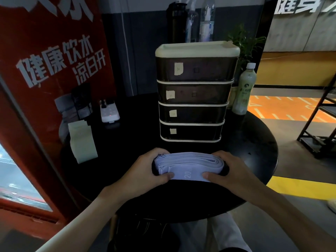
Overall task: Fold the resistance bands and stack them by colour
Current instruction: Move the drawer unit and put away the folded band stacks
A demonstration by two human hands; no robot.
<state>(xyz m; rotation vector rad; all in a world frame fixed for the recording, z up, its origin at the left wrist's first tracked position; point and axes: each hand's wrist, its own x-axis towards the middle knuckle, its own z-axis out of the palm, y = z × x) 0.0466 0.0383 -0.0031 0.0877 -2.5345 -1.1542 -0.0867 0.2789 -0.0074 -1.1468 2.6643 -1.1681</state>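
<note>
— Gripping the folded bands [189, 165] at both ends, that's the picture. It's a thick pale lilac wad with its layered edges showing and a "20" printed on the near face.
— And where's it sitting?
— At the near edge of the round black table [254, 160], dead centre in front of the person. The left hand [149, 168] wraps the left end, fingers curled over the far side, thumb pressed on the near face. The right hand [229, 170] mirrors it on the right end, thumb just beside that "20".
— So both are clamped on the one bundle.
— Both, yes. Whether it rests on the table or is lifted a touch, I can't tell.
— Behind it?
— A four-drawer unit [194, 91], with dark drawers, cream trim and a cream lid. Every drawer is closed, each with a small paper label on its front. The unit stands just beyond the bands, not touching them.
— And the sides?
— Right of the unit there's a capped bottle [244, 90] of pale drink, upright at the table's far edge. To the left, a pale pouch [82, 142] stands upright, and farther back is a white power strip [109, 111] with a plug in it. Tall bottles [207, 20] and a leafy plant [245, 42] rise behind the unit. There's a red panel [36, 51] with white characters on the left and a dark metal rack [316, 145] on the floor at far right.
</note>
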